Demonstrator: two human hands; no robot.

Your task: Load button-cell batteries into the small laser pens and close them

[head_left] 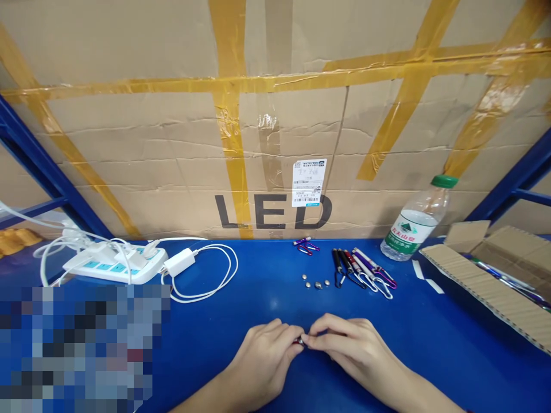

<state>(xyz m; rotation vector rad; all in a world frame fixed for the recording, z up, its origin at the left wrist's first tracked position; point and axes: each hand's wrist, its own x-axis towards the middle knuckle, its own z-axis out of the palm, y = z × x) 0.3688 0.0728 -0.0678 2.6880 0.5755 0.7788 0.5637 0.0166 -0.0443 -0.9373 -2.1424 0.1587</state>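
Note:
My left hand is closed round a small red piece with a silver end, most of it hidden by the fingers. From the other side my right hand pinches the silver end between thumb and fingertips; whether it grips a separate part I cannot tell. Beyond the hands lie several small round silver button cells. Further right, a row of penlight keychains in black, red, silver and purple rests on the table with clips toward me. Smaller purple and red keychain pieces lie near the back edge.
A white power strip with plugs and looped white cables occupies the left. At right stand a water bottle and an open cardboard box holding pens or similar sticks. A large taped carton walls off the back of the blue table.

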